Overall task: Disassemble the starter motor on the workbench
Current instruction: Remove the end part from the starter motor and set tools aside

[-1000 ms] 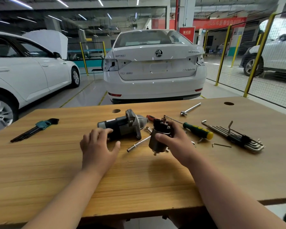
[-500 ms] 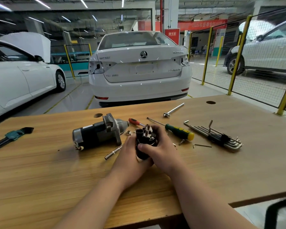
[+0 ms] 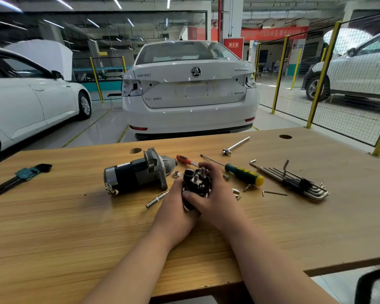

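Note:
The starter motor body (image 3: 136,172), black with a silver nose housing, lies on its side on the wooden workbench (image 3: 53,227). To its right both hands hold the detached black solenoid (image 3: 195,181), its terminal studs pointing up and away. My left hand (image 3: 176,205) cups it from the left and below. My right hand (image 3: 215,194) wraps it from the right, fingers curled over its top and front. The solenoid's lower body is hidden by the hands.
A long bolt (image 3: 157,199) lies beside the left hand. Right of the hands: a green-yellow screwdriver (image 3: 244,174), a red-handled driver (image 3: 184,160), loose screws (image 3: 247,187), a hex key set (image 3: 294,181), a T-handle socket bar (image 3: 236,145). A teal hex key set (image 3: 20,175) lies far left.
My left hand left the motor body and joined the right hand on the solenoid. The solenoid now sits upright-tilted between both hands; the view has shifted slightly.

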{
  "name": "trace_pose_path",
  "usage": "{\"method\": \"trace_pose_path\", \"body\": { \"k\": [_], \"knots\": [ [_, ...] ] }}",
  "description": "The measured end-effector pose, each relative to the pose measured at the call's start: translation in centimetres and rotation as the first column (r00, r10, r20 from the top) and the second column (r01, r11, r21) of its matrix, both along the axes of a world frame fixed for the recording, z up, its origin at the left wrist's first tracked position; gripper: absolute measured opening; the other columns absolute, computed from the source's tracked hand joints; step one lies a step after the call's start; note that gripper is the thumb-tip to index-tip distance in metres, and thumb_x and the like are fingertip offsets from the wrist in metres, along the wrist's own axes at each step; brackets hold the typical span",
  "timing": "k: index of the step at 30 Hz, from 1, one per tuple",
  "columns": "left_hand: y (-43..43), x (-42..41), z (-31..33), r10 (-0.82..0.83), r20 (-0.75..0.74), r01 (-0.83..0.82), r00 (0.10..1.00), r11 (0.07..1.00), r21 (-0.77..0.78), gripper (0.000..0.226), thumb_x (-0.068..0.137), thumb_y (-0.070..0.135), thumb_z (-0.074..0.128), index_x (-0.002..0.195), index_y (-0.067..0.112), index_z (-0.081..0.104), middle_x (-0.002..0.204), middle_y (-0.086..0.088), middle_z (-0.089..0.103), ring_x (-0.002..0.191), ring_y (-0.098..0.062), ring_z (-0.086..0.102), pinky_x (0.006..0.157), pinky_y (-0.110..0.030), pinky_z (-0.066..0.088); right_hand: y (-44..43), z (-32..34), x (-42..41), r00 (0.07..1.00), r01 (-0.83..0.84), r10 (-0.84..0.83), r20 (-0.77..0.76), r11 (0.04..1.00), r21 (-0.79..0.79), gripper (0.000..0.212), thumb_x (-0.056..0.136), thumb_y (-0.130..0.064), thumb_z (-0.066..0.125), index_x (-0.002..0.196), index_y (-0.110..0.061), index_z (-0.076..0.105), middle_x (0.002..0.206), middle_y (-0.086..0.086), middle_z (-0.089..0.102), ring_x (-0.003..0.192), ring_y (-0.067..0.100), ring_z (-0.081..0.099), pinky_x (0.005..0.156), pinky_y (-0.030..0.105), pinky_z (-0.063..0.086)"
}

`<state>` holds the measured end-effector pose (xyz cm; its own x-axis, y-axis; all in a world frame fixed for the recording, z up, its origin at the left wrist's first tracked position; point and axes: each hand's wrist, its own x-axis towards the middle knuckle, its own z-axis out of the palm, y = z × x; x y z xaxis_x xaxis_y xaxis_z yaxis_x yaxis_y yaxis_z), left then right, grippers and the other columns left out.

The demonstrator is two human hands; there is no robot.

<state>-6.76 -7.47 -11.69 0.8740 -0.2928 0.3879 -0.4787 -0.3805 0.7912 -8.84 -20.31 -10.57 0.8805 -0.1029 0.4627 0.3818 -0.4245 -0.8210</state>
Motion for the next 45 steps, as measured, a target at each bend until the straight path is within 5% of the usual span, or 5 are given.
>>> {"method": "trace_pose_path", "body": {
  "k": [19,26,31,35,45],
  "knots": [
    [-0.7,0.7,-0.4,0.088,0.119,-0.1,0.989,0.99,0.097,0.054,0.085,0.028,0.068,0.134,0.03,0.045,0.125,0.008,0.057,0.112,-0.007,0.053,0.086,-0.019,0.04,-0.4,-0.2,1.8,0.988,0.02,0.009,-0.151,0.981,0.194,0.043,0.088,-0.033,0.071,0.12,-0.035,0.043,0.1,-0.021,0.056,0.084,-0.018,0.057,0.065,0.007,0.048],
    [3.2,3.5,4.4,0.063,0.35,-0.213,0.935,0.886,0.411,0.057,0.085,0.056,0.055,0.136,0.032,0.045,0.128,0.016,0.045,0.118,-0.003,0.034,0.091,-0.03,0.034,-6.6,5.8,4.1,0.949,0.235,-0.13,-0.289,0.9,0.368,0.024,0.096,-0.046,0.053,0.094,-0.023,0.058,0.091,0.006,0.063,0.08,0.022,0.063,0.053,0.029,0.054],
    [6.8,6.5,5.5,0.337,0.435,-0.538,0.835,0.664,0.519,0.066,0.085,0.043,0.061,0.142,0.024,0.035,0.143,-0.001,0.035,0.126,-0.023,0.024,0.105,-0.039,0.026,-13.4,8.0,7.5,0.76,0.541,-0.532,-0.373,0.836,-0.089,0.038,0.091,-0.049,0.056,0.091,-0.011,0.057,0.079,0.008,0.061,0.077,0.029,0.063,0.07,0.042,0.056],
    [8.9,8.0,4.5,0.464,0.365,-0.564,0.807,0.423,0.709,0.076,0.086,0.048,0.057,0.147,0.023,0.018,0.151,-0.004,0.021,0.134,-0.028,0.021,0.11,-0.041,0.021,-14.4,6.2,9.2,0.638,0.463,-0.666,-0.388,0.733,-0.498,0.038,0.089,-0.048,0.06,0.076,-0.014,0.05,0.074,0.007,0.059,0.066,0.022,0.057,0.053,0.029,0.042],
    [9.1,8.2,2.8,0.417,0.432,-0.57,0.8,0.3,0.765,0.075,0.087,0.05,0.054,0.143,0.021,0.014,0.142,-0.004,0.028,0.124,-0.026,0.03,0.095,-0.037,0.038,-13.6,3.5,11.2,0.531,0.255,-0.721,-0.444,0.637,-0.728,0.044,0.084,-0.057,0.063,0.084,-0.014,0.056,0.084,0.005,0.06,0.076,0.021,0.057,0.075,0.036,0.054]
  ]
}}
